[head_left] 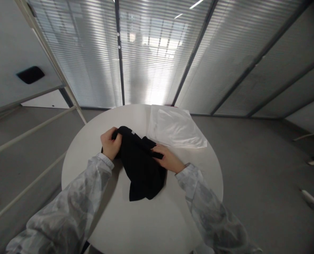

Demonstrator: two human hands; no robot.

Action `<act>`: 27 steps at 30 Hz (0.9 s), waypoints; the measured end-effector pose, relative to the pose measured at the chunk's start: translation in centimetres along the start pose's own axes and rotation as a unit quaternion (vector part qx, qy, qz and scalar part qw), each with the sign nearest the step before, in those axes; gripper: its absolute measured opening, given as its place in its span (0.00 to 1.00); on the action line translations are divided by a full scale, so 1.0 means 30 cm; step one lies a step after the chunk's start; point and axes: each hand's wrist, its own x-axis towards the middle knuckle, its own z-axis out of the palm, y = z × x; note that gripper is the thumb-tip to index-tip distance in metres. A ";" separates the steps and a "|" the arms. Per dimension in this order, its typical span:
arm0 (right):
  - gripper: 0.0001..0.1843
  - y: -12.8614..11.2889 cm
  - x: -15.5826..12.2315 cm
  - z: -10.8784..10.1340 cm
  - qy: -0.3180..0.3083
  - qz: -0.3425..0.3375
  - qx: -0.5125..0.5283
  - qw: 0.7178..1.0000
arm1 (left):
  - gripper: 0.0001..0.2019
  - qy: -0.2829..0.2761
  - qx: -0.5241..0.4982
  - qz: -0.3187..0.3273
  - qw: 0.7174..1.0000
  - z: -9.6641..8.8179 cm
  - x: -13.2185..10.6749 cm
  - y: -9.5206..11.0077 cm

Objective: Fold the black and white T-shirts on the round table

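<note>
A black garment (142,165) lies bunched on the round white table (146,218). My left hand (111,144) is closed around its upper left edge, fingers curled into the cloth. My right hand (165,158) rests on the garment's right side, thumb and fingers pinching a fold of the black fabric. Both arms wear pale mottled grey sleeves. The lower part of the garment hangs toward me in a rounded shape.
A folded white cloth or bag (174,130) lies on the table's far right, just beyond the black garment. Behind the table stand glass walls with blinds (151,53). White metal rails (29,132) run at the left. The floor is grey carpet.
</note>
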 end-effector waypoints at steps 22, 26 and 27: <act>0.17 -0.038 0.122 -0.291 0.277 0.099 0.017 0.956 | 0.14 -0.120 -0.005 -0.070 0.990 -0.013 0.092 0.022; 0.21 0.002 0.204 -0.412 0.207 0.121 0.045 0.970 | 0.17 -0.164 0.007 -0.060 0.985 -0.044 0.258 0.043; 0.22 0.011 0.227 -0.442 0.209 0.121 0.047 0.969 | 0.18 -0.174 0.019 -0.054 0.983 -0.052 0.307 0.050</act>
